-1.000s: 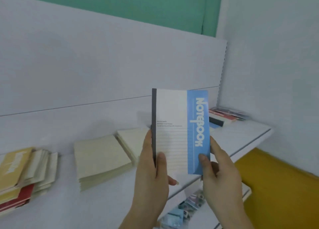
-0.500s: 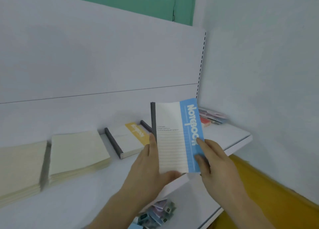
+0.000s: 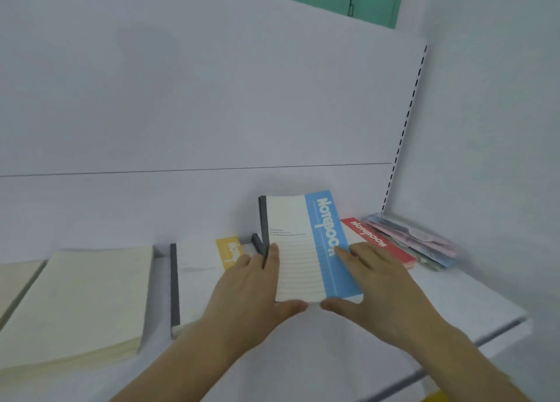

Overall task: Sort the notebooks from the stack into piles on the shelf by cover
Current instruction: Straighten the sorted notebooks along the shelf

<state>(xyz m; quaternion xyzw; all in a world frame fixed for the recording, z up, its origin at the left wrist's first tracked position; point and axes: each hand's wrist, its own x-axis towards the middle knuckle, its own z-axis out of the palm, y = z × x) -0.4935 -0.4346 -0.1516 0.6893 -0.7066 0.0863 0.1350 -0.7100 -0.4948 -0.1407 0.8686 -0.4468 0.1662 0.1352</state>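
A blue-and-white notebook (image 3: 303, 244) with a dark spine is low over the white shelf (image 3: 454, 304), right of centre. My left hand (image 3: 251, 292) holds its spine side, fingers on the cover and thumb at the near edge. My right hand (image 3: 378, 286) holds the blue-stripe side the same way. Another dark spine (image 3: 257, 241) shows just under it. To the left lies a yellow-striped notebook pile (image 3: 197, 277); to the right, a red-striped notebook (image 3: 375, 241).
Two cream stacks lie at the left: a large one (image 3: 81, 304) and another (image 3: 15, 280) at the frame edge. A pile of pastel covers (image 3: 418, 241) sits in the right corner against the side wall. The shelf's front edge runs diagonally at lower right.
The blue notebook has come down from upright in front of me to low over the shelf, between the yellow and red piles. My view has swung right along the shelf.
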